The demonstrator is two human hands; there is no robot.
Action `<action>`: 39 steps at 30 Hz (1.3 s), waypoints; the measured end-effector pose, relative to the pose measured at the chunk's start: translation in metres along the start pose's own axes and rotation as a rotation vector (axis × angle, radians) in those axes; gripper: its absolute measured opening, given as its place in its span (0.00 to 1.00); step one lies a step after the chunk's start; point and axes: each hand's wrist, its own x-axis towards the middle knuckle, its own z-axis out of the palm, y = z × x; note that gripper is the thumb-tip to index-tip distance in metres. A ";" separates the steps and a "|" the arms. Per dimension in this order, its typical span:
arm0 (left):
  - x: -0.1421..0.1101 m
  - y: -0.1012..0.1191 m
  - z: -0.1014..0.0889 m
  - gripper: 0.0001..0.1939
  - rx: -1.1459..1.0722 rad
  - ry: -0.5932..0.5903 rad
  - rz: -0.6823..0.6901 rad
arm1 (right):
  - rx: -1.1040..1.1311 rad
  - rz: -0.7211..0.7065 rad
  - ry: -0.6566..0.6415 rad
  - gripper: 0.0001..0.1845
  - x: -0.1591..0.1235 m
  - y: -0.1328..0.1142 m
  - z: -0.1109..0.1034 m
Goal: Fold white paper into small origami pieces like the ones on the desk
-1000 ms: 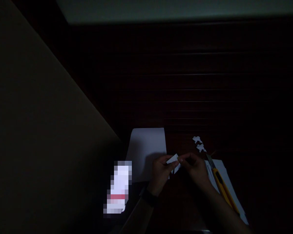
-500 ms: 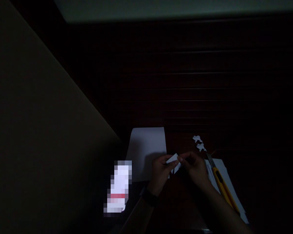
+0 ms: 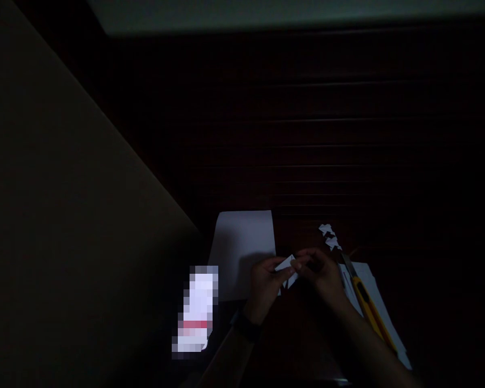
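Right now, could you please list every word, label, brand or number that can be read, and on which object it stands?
No text can be read.
Bright screen: pixelated, illegible.
Yellow cutter: too dark to make out any marking.
Folded paper: no writing visible.
Large white sheet: no writing visible.

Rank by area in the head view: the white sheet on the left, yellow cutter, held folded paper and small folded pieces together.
1. White sheet
2. Yellow cutter
Unsure: held folded paper, partly hidden, and small folded pieces look alike, so unranked.
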 end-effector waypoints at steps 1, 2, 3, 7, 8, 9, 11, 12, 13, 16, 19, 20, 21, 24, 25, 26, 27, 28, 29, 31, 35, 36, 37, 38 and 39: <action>0.000 0.000 0.000 0.15 0.025 0.011 0.012 | -0.007 0.004 0.008 0.12 0.000 0.000 0.000; 0.000 0.000 0.001 0.14 0.049 0.018 0.022 | -0.020 0.009 0.022 0.12 0.001 0.000 0.000; 0.000 0.001 0.002 0.14 0.072 0.019 0.031 | -0.036 0.017 0.035 0.12 0.001 0.000 0.000; -0.003 0.006 0.004 0.13 0.099 -0.032 0.044 | -0.048 0.056 0.019 0.10 0.002 0.002 -0.003; -0.004 0.007 0.004 0.13 0.093 -0.038 0.045 | -0.038 0.065 0.015 0.10 0.002 0.002 -0.003; -0.004 0.008 0.004 0.13 0.084 -0.038 0.048 | -0.025 0.072 0.014 0.11 0.001 0.002 -0.004; -0.005 0.010 0.005 0.12 0.070 -0.031 0.057 | -0.002 0.083 0.013 0.11 0.001 0.002 -0.004; -0.005 0.010 0.005 0.12 0.071 -0.028 0.059 | 0.005 0.086 0.011 0.11 0.001 0.002 -0.005; -0.005 0.010 0.005 0.12 0.072 -0.026 0.059 | 0.009 0.087 0.008 0.11 0.001 0.002 -0.005; -0.005 0.009 0.005 0.12 0.059 -0.040 0.054 | 0.017 0.090 0.008 0.11 0.001 0.003 -0.004; -0.005 0.008 0.004 0.12 0.047 -0.054 0.056 | 0.043 0.101 0.007 0.11 0.001 0.004 -0.004; -0.005 0.008 0.004 0.12 0.052 -0.054 0.058 | 0.050 0.104 0.004 0.11 0.001 0.003 -0.004; -0.004 0.008 0.004 0.13 0.056 -0.054 0.059 | 0.053 0.104 0.002 0.11 0.001 0.003 -0.005; -0.004 0.006 0.004 0.13 0.049 -0.053 0.056 | 0.037 0.097 -0.008 0.10 0.001 -0.001 -0.006; -0.004 0.005 0.003 0.13 0.048 -0.054 0.053 | 0.029 0.094 -0.016 0.10 0.001 -0.002 -0.006; -0.004 0.004 0.003 0.13 0.051 -0.053 0.049 | 0.017 0.086 -0.019 0.10 0.001 -0.003 -0.006; -0.004 0.004 0.003 0.13 0.061 -0.045 0.046 | 0.001 0.074 -0.018 0.10 0.001 -0.004 -0.005; -0.003 0.005 0.003 0.13 0.078 -0.034 0.047 | -0.017 0.056 -0.009 0.11 0.000 -0.005 -0.004; -0.003 0.005 0.003 0.13 0.097 -0.020 0.051 | -0.042 0.034 0.009 0.11 0.000 -0.006 -0.003; -0.003 0.007 0.003 0.13 0.144 0.013 0.067 | -0.111 -0.016 0.062 0.11 -0.002 -0.006 0.000; -0.004 0.012 0.003 0.12 0.253 0.048 0.124 | -0.276 -0.063 0.095 0.08 -0.004 -0.006 0.002; -0.005 0.013 0.003 0.11 0.275 0.053 0.137 | -0.310 -0.060 0.088 0.08 -0.005 -0.006 0.002; -0.005 0.013 0.002 0.11 0.291 0.057 0.146 | -0.337 -0.053 0.081 0.09 -0.005 -0.006 0.002; -0.005 0.013 0.002 0.11 0.300 0.060 0.149 | -0.353 -0.044 0.078 0.09 -0.005 -0.006 0.001; -0.005 0.013 0.002 0.10 0.303 0.060 0.146 | -0.360 -0.034 0.080 0.09 -0.005 -0.005 0.001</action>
